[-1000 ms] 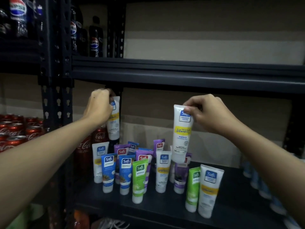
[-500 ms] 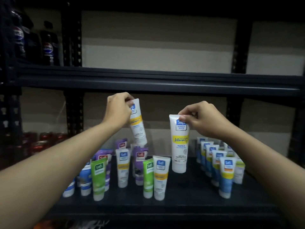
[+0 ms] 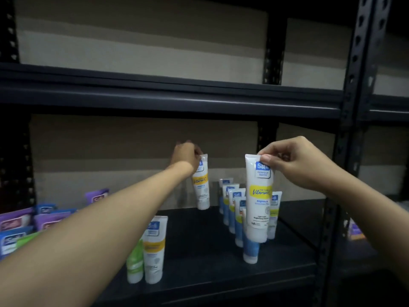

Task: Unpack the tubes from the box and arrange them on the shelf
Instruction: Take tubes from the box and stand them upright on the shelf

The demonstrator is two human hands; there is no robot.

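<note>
Now, placing: fingers of your left hand (image 3: 186,159) pinch the far tube (image 3: 201,187), your right hand (image 3: 298,167) the near tube (image 3: 259,200); next, stand both upright toward the back edge of the shelf (image 3: 199,242).

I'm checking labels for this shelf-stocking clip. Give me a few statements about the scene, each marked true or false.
1. Each hand holds a white tube with a yellow band. True: the left hand holds the left-hand tube, and the right hand holds the right-hand tube.
2. The right hand grips its tube by the cap. False: it pinches the flat top end, and the cap points down.
3. A green tube stands beside a white-and-yellow tube near the front of the shelf. True.
4. The blue tubes lie flat. False: they stand upright in a row.
</note>
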